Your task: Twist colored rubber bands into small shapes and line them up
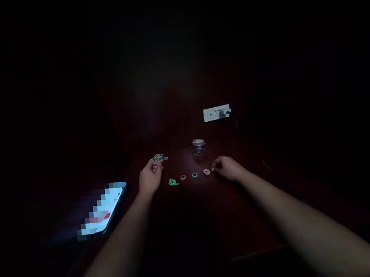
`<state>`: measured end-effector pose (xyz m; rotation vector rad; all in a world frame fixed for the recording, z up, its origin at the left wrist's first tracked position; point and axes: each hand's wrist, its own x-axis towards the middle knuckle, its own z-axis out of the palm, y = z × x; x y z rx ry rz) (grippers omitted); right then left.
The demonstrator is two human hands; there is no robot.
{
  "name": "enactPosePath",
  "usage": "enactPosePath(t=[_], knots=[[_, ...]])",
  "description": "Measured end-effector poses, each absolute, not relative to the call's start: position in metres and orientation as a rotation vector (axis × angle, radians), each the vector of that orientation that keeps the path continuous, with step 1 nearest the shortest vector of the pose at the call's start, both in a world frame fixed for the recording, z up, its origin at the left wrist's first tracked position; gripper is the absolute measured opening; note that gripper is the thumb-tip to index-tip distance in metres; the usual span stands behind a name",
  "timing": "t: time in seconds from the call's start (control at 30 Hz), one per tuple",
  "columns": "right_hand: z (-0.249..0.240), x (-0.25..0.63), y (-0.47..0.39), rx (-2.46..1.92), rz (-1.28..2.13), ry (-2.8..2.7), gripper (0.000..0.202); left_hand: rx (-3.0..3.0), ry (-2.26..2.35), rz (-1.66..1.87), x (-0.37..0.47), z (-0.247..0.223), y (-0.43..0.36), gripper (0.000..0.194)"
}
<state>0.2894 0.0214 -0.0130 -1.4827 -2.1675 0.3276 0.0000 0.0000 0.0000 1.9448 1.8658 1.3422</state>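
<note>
My left hand (150,175) has its fingers curled together at the near edge of a loose pile of small coloured rings (157,158), which look like hair ties. Whatever those fingers hold, if anything, is hidden. On the right, my right hand (227,168) pinches a small yellow band (212,169) at the tabletop. A row runs between the hands: a green clump (172,182) with a loose tail, an orange ring (183,177), a blue-green ring (194,175) and a pale pink ring (206,172) right beside my right fingertips.
Behind the row stands a clear jar (199,147) with a lid. A lit phone-like screen (105,211), partly pixelated, lies left of my left forearm. On the back wall is a white socket strip (216,113) with a plug in it. The surroundings are very dark.
</note>
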Motion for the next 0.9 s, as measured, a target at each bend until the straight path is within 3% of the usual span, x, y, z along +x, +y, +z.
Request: enactPosePath(t=[0.47, 0.7, 0.9], knots=[[-0.011, 0.29, 0.021, -1.494, 0.377, -2.153, 0.015, 1.885, 2.343, 0.844, -0.02, -0.027, 0.028, 0.026], [0.001, 0.286, 0.013, -1.348, 0.258, -2.058, 0.014, 2.199, 2.239, 0.769, -0.011, -0.026, 0.044, 0.027], [-0.003, 0.272, -0.002, -0.98, 0.702, -2.248, 0.025, 2.261, 2.249, 0.65, -0.009, -0.023, 0.061, 0.032]])
